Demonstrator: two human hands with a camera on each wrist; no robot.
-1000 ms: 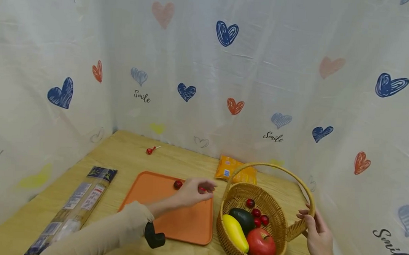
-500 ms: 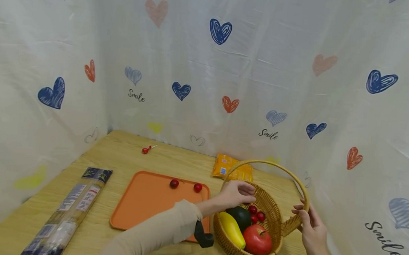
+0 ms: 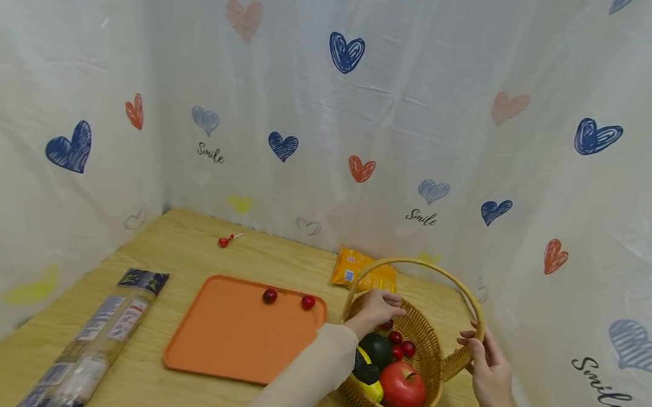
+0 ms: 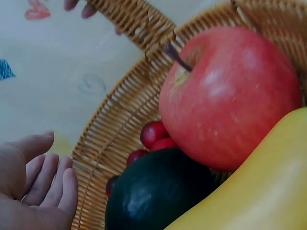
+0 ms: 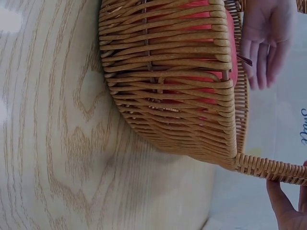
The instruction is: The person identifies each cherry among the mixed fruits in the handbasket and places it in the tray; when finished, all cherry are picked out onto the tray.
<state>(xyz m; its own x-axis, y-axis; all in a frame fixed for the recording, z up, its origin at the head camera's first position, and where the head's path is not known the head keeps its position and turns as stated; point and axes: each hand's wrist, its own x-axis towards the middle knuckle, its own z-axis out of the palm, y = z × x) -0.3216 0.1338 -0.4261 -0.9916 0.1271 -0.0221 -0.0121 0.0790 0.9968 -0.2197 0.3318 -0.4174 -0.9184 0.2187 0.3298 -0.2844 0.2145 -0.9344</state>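
A wicker basket (image 3: 423,324) with a tall hooped handle (image 3: 427,262) stands at the right of the table. Inside it lie a red apple (image 3: 403,386), a dark green avocado-like fruit (image 4: 153,187), a long yellow fruit (image 4: 259,187) and several cherries (image 3: 408,348). My left hand (image 3: 377,308) hovers over the basket's far left side, fingers loosely bent and holding nothing; its wrist strap partly hides the yellow fruit in the head view. On the right, my right hand (image 3: 491,371) grips the handle's base, thumb on the near side.
Two cherries, one dark (image 3: 270,296) and one brighter (image 3: 308,301), lie on an orange tray (image 3: 227,339) left of the basket. Behind the basket is an orange packet (image 3: 350,268). A long clear-windowed package (image 3: 96,333) lies at left, a red lollipop (image 3: 225,241) at the back.
My left hand has moved right, from above the tray to over the basket. The right hand keeps its grip on the handle. The head view has shifted slightly.
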